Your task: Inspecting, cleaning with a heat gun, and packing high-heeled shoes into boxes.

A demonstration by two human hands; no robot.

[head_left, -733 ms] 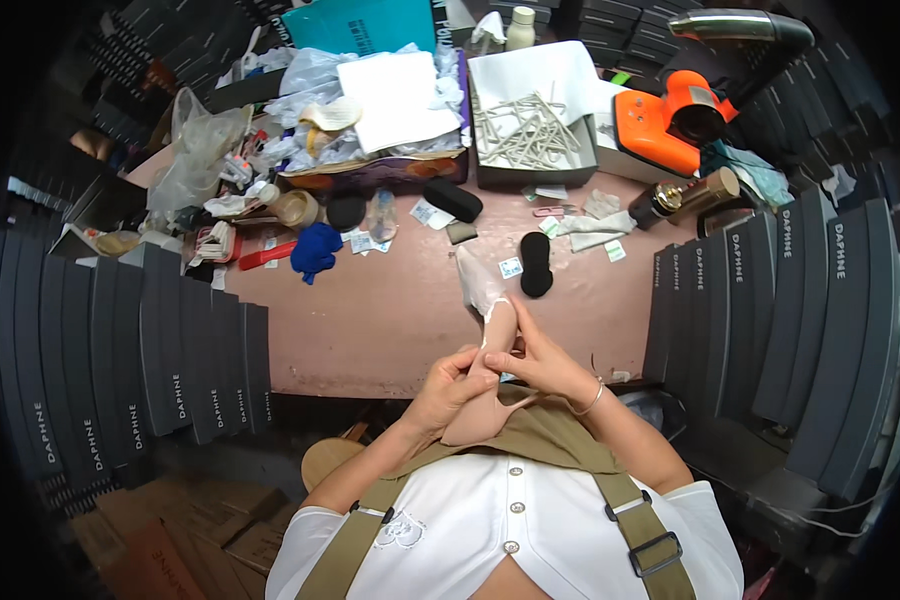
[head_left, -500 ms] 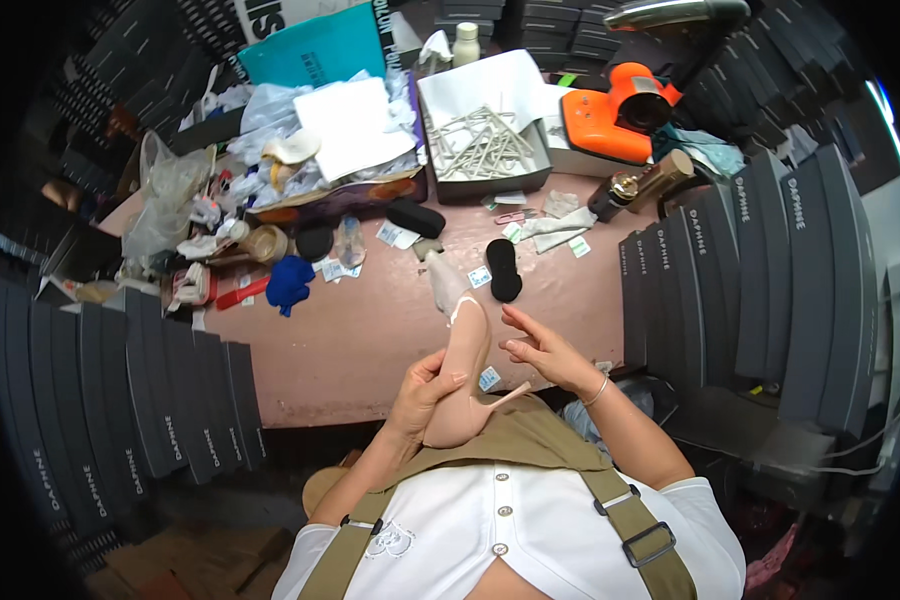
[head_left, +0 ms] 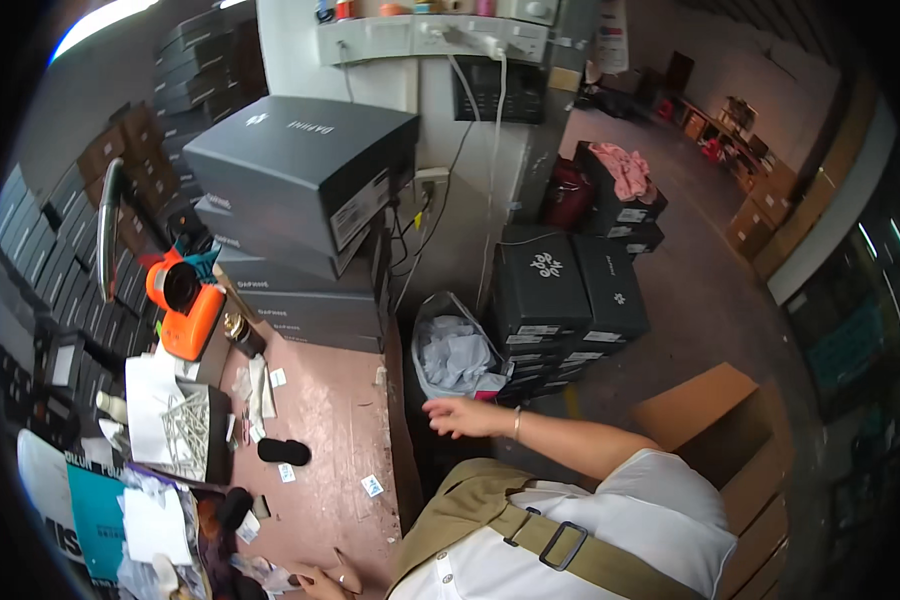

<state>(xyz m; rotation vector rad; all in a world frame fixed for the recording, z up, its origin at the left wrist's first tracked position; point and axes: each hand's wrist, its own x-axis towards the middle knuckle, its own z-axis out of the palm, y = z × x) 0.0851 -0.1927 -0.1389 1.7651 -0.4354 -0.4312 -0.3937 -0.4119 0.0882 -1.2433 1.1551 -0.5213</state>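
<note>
Right hand reached out over the bin
Right hand [head_left: 460, 415] spread open, empty, above the paper-filled bin [head_left: 457, 357]; left hand [head_left: 322, 577] rested on the table [head_left: 335, 420], grip unclear.

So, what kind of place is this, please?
Probably a shoe workshop or stockroom: stacked dark shoe boxes, a cluttered pink worktable, an orange heat gun, and a bin of crumpled paper.

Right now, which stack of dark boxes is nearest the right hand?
The floor stack right of the paper-filled bin, just beyond the right hand. The table stack sits farther left.
</note>
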